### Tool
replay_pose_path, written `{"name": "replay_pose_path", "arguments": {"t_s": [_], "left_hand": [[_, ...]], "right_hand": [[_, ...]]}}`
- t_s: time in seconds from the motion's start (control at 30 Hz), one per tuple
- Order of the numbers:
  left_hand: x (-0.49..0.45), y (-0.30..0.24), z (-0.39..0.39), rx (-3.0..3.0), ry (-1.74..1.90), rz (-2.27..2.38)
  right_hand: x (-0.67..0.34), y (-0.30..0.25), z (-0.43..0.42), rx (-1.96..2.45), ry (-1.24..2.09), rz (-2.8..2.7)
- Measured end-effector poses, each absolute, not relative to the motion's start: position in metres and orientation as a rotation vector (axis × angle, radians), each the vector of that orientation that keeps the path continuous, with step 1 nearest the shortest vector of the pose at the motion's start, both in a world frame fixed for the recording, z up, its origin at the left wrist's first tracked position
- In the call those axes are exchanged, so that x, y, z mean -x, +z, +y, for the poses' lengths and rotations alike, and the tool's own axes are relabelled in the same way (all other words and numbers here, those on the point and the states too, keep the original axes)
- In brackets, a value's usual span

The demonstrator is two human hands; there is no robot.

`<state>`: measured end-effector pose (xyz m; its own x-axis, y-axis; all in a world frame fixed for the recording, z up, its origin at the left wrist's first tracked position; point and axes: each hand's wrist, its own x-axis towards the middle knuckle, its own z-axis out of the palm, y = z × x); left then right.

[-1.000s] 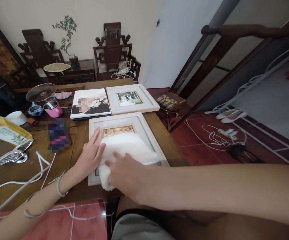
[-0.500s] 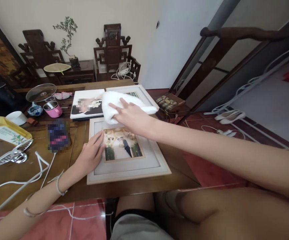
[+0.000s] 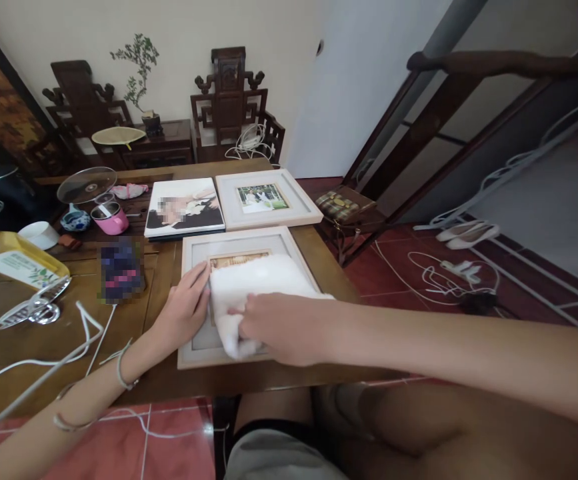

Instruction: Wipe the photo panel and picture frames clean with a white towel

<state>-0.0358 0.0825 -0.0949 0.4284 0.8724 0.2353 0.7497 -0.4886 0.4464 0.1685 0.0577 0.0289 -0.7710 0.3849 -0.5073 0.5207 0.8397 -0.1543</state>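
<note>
A white-framed photo (image 3: 196, 250) lies flat at the near edge of the wooden table (image 3: 69, 333). My left hand (image 3: 183, 310) rests open and flat on the frame's left border. My right hand (image 3: 281, 328) presses a folded white cloth (image 3: 253, 287) down on the glass, covering most of the picture; its fingers are curled on the cloth. Behind lie a second white-framed photo (image 3: 266, 198) and an unframed photo print (image 3: 183, 208).
On the table's left are a pink mug (image 3: 111, 217), a glass lid (image 3: 86, 185), a white bowl (image 3: 39, 234), a yellow bottle (image 3: 16, 260), a metal clip (image 3: 31, 310) and white cables (image 3: 43, 360). Carved chairs (image 3: 231, 100) stand behind. Cables and slippers (image 3: 463, 233) lie on the red floor.
My right hand swept the cloth from the near part of the frame up to its far edge, then back toward me onto the picture. My left hand stayed on the frame.
</note>
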Motion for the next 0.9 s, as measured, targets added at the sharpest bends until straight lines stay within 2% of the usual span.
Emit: {"name": "replay_pose_path", "arguments": {"t_s": [0.1,0.27,0.5,0.63,0.77,0.9], "left_hand": [[0.032,-0.093,0.083,-2.405,0.62,1.418],[0.029,-0.096,0.084,-2.458,0.61,1.39],[0.03,-0.097,0.087,-2.473,0.655,1.354],[0.028,-0.098,0.091,-2.461,0.667,1.359],[0.026,-0.1,0.092,-2.466,0.705,1.352],[0.026,-0.1,0.091,-2.467,0.732,1.36]], "right_hand": [[-0.179,0.041,0.044,-0.64,-0.525,2.497],[-0.185,0.038,0.044,-0.808,-0.534,2.471],[-0.195,-0.007,0.093,-0.988,0.002,2.694],[-0.204,-0.023,0.116,-0.995,0.166,2.721],[-0.203,-0.015,0.114,-0.98,0.109,2.69],[-0.195,0.016,0.089,-0.918,-0.148,2.559]]}}
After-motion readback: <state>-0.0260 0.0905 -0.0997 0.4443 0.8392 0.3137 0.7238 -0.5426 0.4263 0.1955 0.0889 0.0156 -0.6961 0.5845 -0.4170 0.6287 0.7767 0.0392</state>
